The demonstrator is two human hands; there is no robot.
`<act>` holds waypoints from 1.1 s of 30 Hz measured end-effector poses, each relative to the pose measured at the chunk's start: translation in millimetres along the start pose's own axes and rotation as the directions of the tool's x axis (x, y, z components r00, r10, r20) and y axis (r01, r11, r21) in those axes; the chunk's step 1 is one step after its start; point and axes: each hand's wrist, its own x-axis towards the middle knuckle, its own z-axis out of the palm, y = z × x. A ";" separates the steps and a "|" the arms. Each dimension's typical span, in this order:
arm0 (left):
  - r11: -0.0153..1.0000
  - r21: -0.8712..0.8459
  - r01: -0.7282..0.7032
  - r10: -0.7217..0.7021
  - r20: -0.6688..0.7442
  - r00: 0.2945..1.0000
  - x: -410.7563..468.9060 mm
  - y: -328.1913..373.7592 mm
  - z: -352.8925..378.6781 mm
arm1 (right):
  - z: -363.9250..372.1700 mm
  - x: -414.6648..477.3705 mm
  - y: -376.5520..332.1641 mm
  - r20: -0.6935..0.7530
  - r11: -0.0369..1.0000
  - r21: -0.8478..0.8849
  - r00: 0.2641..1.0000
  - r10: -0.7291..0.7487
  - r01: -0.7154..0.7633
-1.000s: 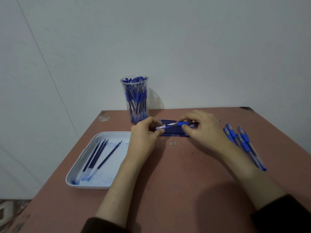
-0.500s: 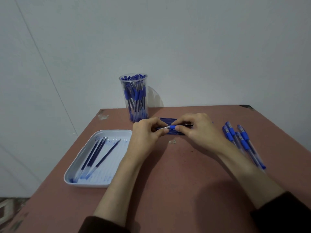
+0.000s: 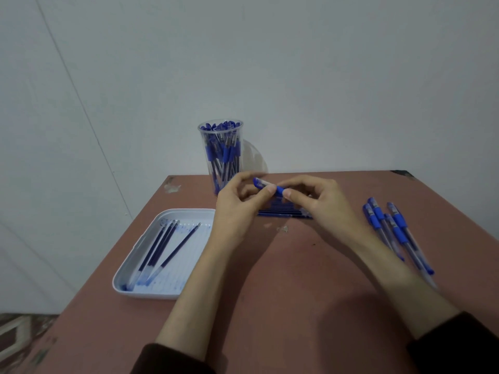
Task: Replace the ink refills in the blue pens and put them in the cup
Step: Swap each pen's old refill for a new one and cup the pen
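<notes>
Near the left edge of the reddish-brown table [image 3: 283,279], a white rectangular plastic tray [image 3: 148,295] is seen, ink-stained, with four dark-blue used refills [image 3: 159,247] lying in it. At the far edge a clear plastic cup [image 3: 221,132] is stood upright, packed with blue-capped pens [image 3: 224,153]. Just in front of it a blue-gripped clear pen [image 3: 272,187] is held above the table between both hands. One end is pinched by the left hand [image 3: 237,206] between thumb and curled fingers. The blue grip is pinched by the right hand [image 3: 321,203], thumb against bent fingers. Under the hands a flat row of dark-blue fresh refills [image 3: 283,211] is laid. Near the right edge a loose cluster of blue-gripped pens [image 3: 391,230] is spread.
</notes>
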 end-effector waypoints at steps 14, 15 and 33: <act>0.925 0.106 -0.365 0.378 -0.357 0.854 25.4 63.8 -34.2 | 6.7 3.4 23.2 -0.193 0.992 -0.122 0.980 -0.057 0.034; 0.882 0.188 -0.432 0.471 -0.370 0.801 35.3 78.7 -41.2 | 7.3 3.8 25.0 -0.189 0.989 -0.144 0.980 -0.063 0.036; 0.448 0.873 -0.191 0.266 0.073 0.961 120.3 63.7 -52.5 | 11.6 1.8 31.7 -0.090 0.920 -0.383 0.988 -0.126 0.082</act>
